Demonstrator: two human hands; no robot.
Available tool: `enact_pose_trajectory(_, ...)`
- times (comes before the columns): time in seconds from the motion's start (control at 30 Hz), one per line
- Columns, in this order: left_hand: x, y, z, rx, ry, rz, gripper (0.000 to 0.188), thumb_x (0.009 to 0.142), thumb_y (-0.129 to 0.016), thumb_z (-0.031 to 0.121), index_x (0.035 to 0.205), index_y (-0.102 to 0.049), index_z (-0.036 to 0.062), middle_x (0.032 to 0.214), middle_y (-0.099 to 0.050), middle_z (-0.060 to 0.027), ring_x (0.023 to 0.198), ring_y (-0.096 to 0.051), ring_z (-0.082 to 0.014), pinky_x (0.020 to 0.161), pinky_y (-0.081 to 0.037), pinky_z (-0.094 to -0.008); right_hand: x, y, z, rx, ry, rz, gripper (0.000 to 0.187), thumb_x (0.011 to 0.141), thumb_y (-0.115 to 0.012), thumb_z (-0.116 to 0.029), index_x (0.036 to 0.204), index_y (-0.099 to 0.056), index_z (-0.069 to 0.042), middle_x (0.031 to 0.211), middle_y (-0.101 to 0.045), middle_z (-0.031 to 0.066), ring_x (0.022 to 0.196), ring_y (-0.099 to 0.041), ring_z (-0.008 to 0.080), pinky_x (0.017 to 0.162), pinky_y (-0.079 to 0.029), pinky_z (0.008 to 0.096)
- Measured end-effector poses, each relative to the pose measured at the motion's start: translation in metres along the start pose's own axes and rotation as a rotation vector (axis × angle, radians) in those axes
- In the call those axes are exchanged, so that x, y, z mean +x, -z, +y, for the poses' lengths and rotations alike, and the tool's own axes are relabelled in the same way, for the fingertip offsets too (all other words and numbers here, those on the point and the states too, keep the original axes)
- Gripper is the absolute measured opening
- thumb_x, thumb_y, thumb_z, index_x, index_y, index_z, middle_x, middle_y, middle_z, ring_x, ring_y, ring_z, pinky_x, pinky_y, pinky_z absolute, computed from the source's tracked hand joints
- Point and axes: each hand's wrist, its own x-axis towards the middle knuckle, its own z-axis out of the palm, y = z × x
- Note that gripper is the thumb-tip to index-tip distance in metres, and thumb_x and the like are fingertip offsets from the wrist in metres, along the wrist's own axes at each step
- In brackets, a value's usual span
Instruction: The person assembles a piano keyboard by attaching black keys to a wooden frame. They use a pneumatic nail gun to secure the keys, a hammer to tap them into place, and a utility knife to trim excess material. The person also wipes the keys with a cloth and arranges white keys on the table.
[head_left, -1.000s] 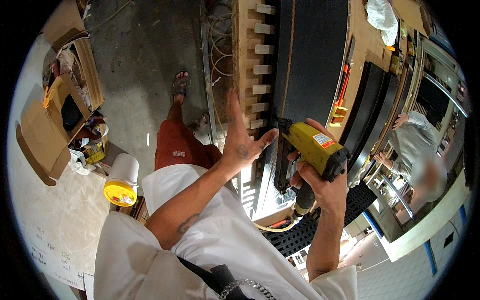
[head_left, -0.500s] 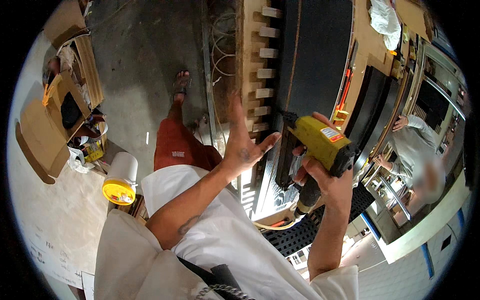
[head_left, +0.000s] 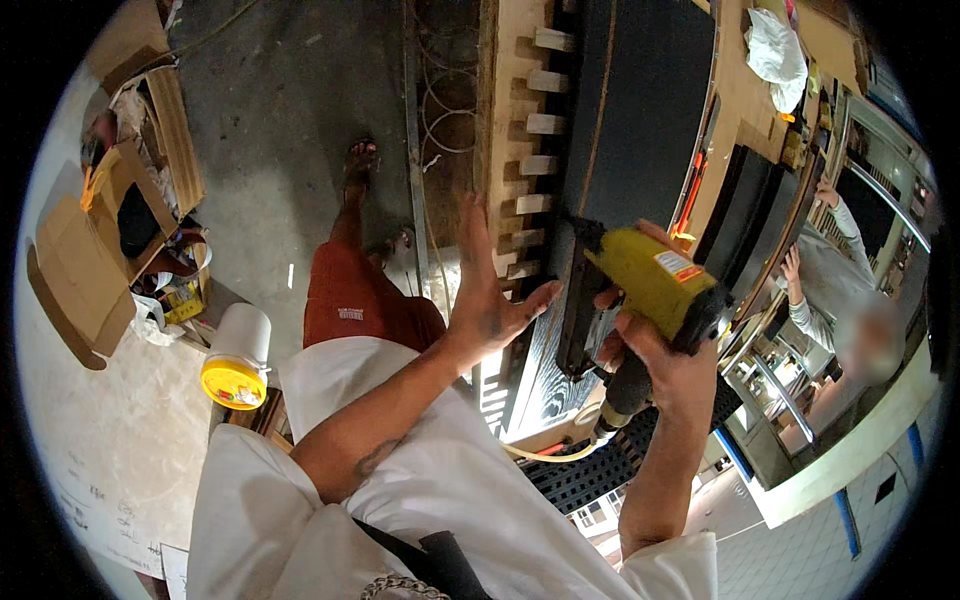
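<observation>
My right hand [head_left: 665,360] is wrapped round the handle of a yellow and black air nail gun [head_left: 650,275]. A pale air hose [head_left: 560,457] joins the gun's handle end. The gun's dark nose and magazine lie over a long dark panel [head_left: 640,130]. My left hand [head_left: 485,318] is open, fingers stretched away from me and thumb pointing toward the gun, with nothing in it. It hovers by a pale wooden edge strip [head_left: 488,120]; whether it touches is unclear. Several short pale wood slats [head_left: 541,165] stand in a row between that strip and the panel.
At the right a co-worker in a grey long sleeve [head_left: 850,235] reaches toward the bench. Orange-red tools [head_left: 690,190] and a white plastic bag [head_left: 776,60] lie beyond the panel. To my left are a white bucket [head_left: 243,335] with a yellow lid and an open cardboard box [head_left: 75,265].
The nail gun and my right hand have shifted slightly right in view. My left hand stays spread in nearly the same place. The co-worker's arms have lifted and moved.
</observation>
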Motion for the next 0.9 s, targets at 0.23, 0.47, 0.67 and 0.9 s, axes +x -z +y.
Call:
enact_pose_trajectory(0.23,0.000,-0.001,-0.001,0.012,-0.017,0.018,0.131,0.080,-0.086,0.036,0.159,0.014,0.0043,0.164,0.002,-0.0296,0.153,-0.002,-0.0448,0.124,-0.013,-0.0537,0.015,0.001,-0.014,-0.001,-0.004,0.010,0.072,0.077,-0.071,-0.003,0.145,-0.048,-0.002,0.094,-0.070,0.0129,0.063,-0.068,0.0155,0.055,-0.058,0.0267)
enact_pose_trajectory(0.47,-0.003,-0.002,-0.003,0.011,0.039,-0.003,0.133,0.080,-0.086,0.037,0.158,0.017,0.0071,0.164,0.006,-0.0283,0.154,0.001,-0.0442,0.124,-0.014,-0.0541,0.018,0.000,-0.022,-0.009,0.008,-0.009,0.072,0.077,-0.073,-0.002,0.145,-0.049,-0.003,0.093,-0.071,0.0128,0.062,-0.068,0.0153,0.054,-0.058,0.0263)
enact_pose_trajectory(0.67,-0.002,0.000,-0.006,0.110,-0.033,0.001,0.132,0.080,-0.084,0.043,0.159,0.016,0.0073,0.164,0.008,-0.0285,0.153,0.002,-0.0455,0.124,-0.014,-0.0547,0.033,0.001,-0.035,0.016,0.025,-0.001,0.070,0.079,-0.071,0.000,0.146,-0.049,-0.003,0.094,-0.071,0.0136,0.061,-0.068,0.0155,0.053,-0.057,0.0261)
enact_pose_trajectory(0.9,0.000,0.002,0.001,0.079,-0.016,0.007,0.132,0.080,-0.084,0.044,0.158,0.014,0.0032,0.164,0.007,-0.0289,0.153,0.002,-0.0464,0.125,-0.012,-0.0541,0.039,0.002,-0.040,0.003,0.041,-0.020,0.069,0.079,-0.070,0.000,0.145,-0.049,-0.003,0.093,-0.071,0.0133,0.061,-0.068,0.0150,0.053,-0.057,0.0259)
